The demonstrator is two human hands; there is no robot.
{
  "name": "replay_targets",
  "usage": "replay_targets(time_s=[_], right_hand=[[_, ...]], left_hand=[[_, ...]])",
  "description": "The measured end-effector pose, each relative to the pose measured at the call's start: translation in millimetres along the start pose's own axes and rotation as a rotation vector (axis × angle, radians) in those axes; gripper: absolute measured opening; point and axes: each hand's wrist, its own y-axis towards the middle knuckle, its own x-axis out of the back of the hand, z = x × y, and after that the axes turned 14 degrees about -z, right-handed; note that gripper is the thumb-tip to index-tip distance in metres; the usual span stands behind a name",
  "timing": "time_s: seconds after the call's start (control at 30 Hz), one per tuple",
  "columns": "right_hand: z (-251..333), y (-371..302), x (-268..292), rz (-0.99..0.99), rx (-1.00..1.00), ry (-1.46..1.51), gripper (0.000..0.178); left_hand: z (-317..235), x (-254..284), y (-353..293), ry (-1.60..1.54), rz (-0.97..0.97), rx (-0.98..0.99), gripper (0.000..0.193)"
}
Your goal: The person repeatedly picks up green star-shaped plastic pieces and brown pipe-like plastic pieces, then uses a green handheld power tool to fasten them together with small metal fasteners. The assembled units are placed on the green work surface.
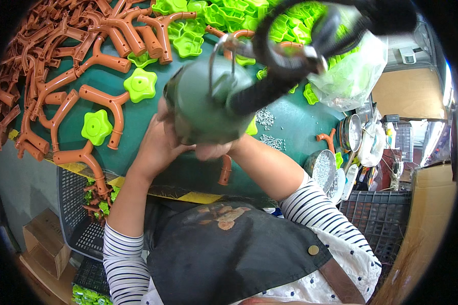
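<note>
A green-bodied power screwdriver [213,101] hangs from a dark cord over the table, blurred. My right hand [213,151] is closed around its lower side, with most of the fingers hidden behind it. Close on its left, my left hand [155,142] is closed, thumb toward the tool, on a brown plastic branch piece [225,170]. One tube end of that branch sticks out below my right wrist; the tool covers the rest. Part of a lime-green star-shaped piece [252,126] shows beside the tool. The tool's tip is out of sight.
Brown branches [61,76] pile up on the left, several with green stars [96,127] attached. More green stars [229,15] lie at the back, near a clear bag [348,81]. Small screws [272,142] and metal bowls [321,168] are on the right. A grey basket [76,213] stands below the table's edge.
</note>
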Motion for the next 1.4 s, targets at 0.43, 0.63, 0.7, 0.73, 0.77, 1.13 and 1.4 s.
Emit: replay_targets(time_s=[0.43,0.63,0.7,0.73,0.77,1.13,1.4], right_hand=[[65.2,-58.2,43.1,-0.554,0.342,0.102,0.093],[70.6,-116.0,80.5,-0.67,0.292,-0.156,0.092],[59.3,-122.5,88.9,-0.704,0.32,-0.152,0.092],[52.5,-125.3,93.2,-0.721,0.333,-0.15,0.092],[44.3,-126.3,97.2,-0.705,0.34,-0.139,0.091],[67.7,-105.9,58.2,-0.581,0.446,0.166,0.098],[67.8,-97.4,35.5,-0.54,0.361,-0.08,0.102]], left_hand=[[-46.8,11.3,4.0,0.449,0.082,-0.329,0.04],[-51.2,-29.0,-4.6,0.383,0.239,-0.329,0.042],[-54.4,-35.8,-6.8,0.365,0.23,-0.329,0.041],[-55.6,-37.5,-8.7,0.377,0.225,-0.32,0.042],[-56.9,-38.5,-10.9,0.388,0.219,-0.312,0.042],[-76.5,-48.4,-11.1,0.171,0.098,-0.239,0.026],[-78.8,-42.5,-12.1,0.296,0.054,-0.303,0.02]])
